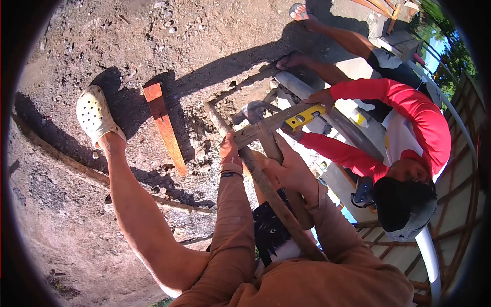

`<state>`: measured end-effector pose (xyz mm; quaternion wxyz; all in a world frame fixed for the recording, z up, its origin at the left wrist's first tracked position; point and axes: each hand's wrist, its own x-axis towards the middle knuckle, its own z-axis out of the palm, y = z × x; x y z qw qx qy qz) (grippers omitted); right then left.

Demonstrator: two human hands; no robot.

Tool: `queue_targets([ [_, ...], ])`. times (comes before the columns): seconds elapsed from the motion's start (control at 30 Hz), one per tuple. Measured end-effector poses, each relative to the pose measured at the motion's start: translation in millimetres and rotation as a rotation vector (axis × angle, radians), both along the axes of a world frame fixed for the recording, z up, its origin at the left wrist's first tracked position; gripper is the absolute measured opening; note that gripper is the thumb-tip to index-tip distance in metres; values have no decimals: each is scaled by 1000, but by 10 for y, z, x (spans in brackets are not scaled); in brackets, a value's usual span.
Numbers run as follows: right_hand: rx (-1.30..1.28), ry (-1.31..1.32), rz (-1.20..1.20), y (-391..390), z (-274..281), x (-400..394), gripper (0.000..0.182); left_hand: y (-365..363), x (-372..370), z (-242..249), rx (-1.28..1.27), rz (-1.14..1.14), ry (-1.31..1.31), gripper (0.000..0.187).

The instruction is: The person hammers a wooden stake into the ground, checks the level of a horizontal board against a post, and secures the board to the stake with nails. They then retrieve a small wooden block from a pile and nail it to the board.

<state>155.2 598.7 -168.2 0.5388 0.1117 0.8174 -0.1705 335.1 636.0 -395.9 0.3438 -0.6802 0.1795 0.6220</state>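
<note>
My left hand is closed round the end of a grey bar of a frame, beside a long thin pole. To its right, my right hand is wrapped at the upright post under the same frame. A yellow level lies along the frame's right end. A co-worker in red sleeves holds that end and the level with both hands.
A reddish wooden board lies on the rough ground to the left. The co-worker crouches at the right, near thick grey pipes. A white pipe stands at the lower right, by a ribbed wall.
</note>
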Motion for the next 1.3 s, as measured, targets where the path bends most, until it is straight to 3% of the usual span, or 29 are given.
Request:
queue_targets([
  [0.03,14,13,1,-15,6,-5,66,-32,-43,40,12,-66,10,58],
  [0.1,117,-161,29,-57,9,-17,67,-100,-103,67,81,40,6,58],
  [0.17,91,-121,11,-130,29,2,66,-124,-126,112,32,-38,1,57],
  [0.2,59,-120,-1,-146,24,24,66,-296,-334,309,55,92,-76,52],
  [0.23,24,-121,-13,-160,18,41,66,-333,-368,341,42,66,-66,52],
  [0.6,13,-193,117,-292,-50,191,64,-184,-131,255,14,-35,-13,51],
  [0.7,-179,-2,287,-208,-128,292,63,-191,-132,286,12,-39,-9,51],
  [0.8,-180,8,276,-248,-103,288,63,-171,-126,290,10,-36,-6,51],
  [0.9,-49,-208,62,-372,11,110,65,-121,-93,225,-15,-52,4,50],
  [1.07,-7,45,87,34,-79,64,65,-7,-72,85,-42,-49,10,50],
  [1.1,42,-31,-69,-70,-43,-56,65,-9,-61,73,-46,-48,8,50],
  [1.3,140,-93,-5,185,-152,-22,64,7,-66,83,-62,-56,8,49],
])
